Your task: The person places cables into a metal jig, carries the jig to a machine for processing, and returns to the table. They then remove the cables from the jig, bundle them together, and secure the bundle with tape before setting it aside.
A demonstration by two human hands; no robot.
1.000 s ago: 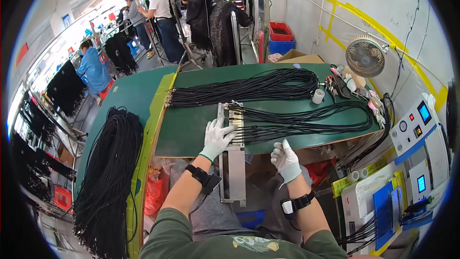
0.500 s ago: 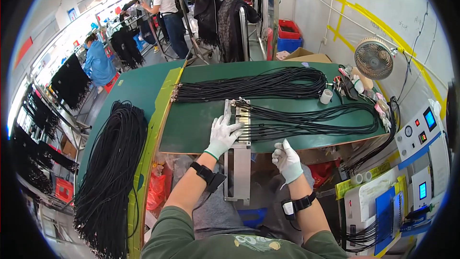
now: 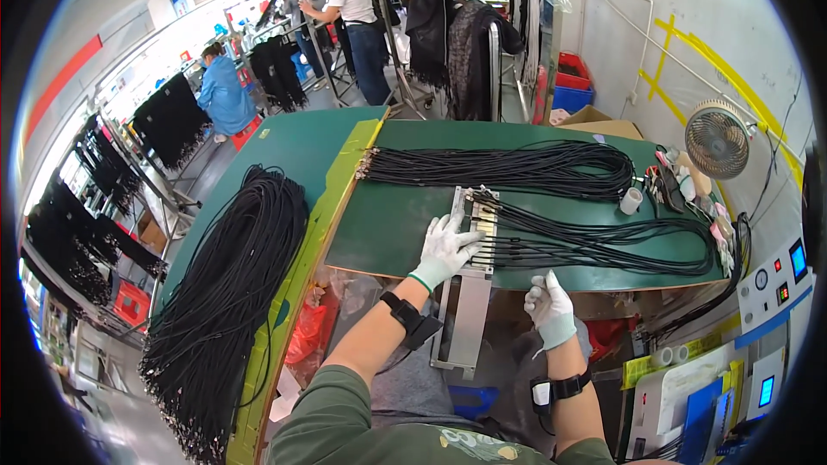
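Observation:
My left hand, in a white glove, lies over the left side of a long metal fixture. Its fingers are spread and reach onto a pale strip of the fixture, where the ends of several black cables lie side by side. From there the cables run right and loop back near the table's right end. My right hand, gloved too, hovers by the table's front edge, right of the fixture. Its fingers are loosely bent and apart, with nothing visible in them.
A long bundle of black cables lies at the back of the green table. Another cable bundle covers the left table. A white roll, hand tools, a fan and a control panel are on the right. People work beyond.
The whole view has swung left, so everything sits farther right in the picture. My left hand stays on the fixture; my right hand keeps its loosely bent pose beside it.

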